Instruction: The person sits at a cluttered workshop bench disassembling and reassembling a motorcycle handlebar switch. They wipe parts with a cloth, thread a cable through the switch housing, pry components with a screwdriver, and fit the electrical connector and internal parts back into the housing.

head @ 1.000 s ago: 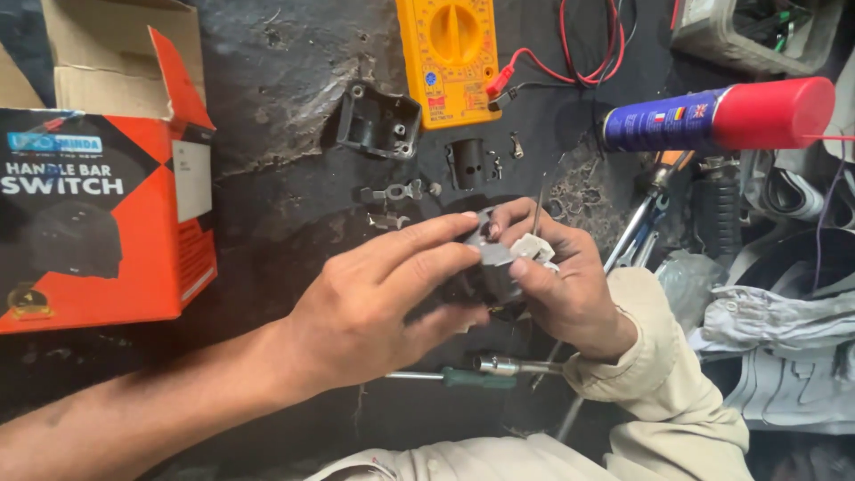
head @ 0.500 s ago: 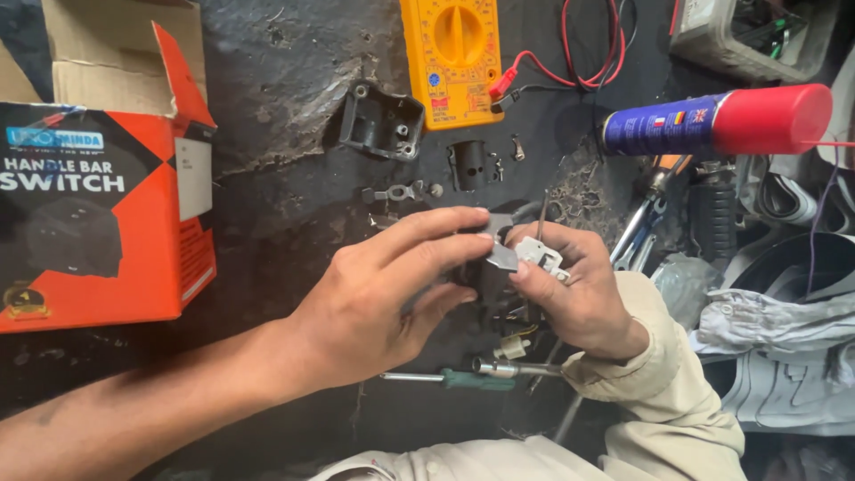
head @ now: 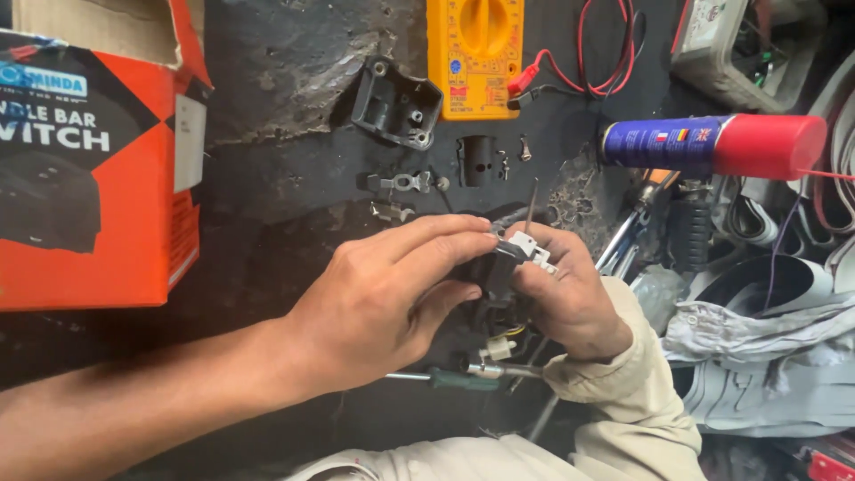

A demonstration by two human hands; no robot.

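Compared with a second ago, the left hand [head: 383, 303] has drawn its thumb and forefinger tighter onto the top of the black switch assembly [head: 492, 285], and the right hand [head: 570, 298] has tilted it slightly, so the white connector block [head: 533, 249] now sits more exposed at the upper edge; the work reads as fine fitting or seating of a small part, still under way rather than finished. Both hands' fingers are closed on the assembly, the left pinching from the front, the right cradling it from behind. The assembly is held just above the dark tabletop [head: 294, 178], near its middle. It looks like a black plastic body with short coloured wires and a small white plug [head: 499, 347] hanging beneath. A green-handled screwdriver [head: 459, 379] lies under the hands. Loose on the tabletop beyond are a black housing half [head: 394, 102], small metal brackets [head: 399, 183] and a small black cylinder piece [head: 478, 160]. A yellow multimeter [head: 474, 53], a blue and red spray can [head: 712, 144] and an orange and black cardboard box [head: 98, 169] stand around.
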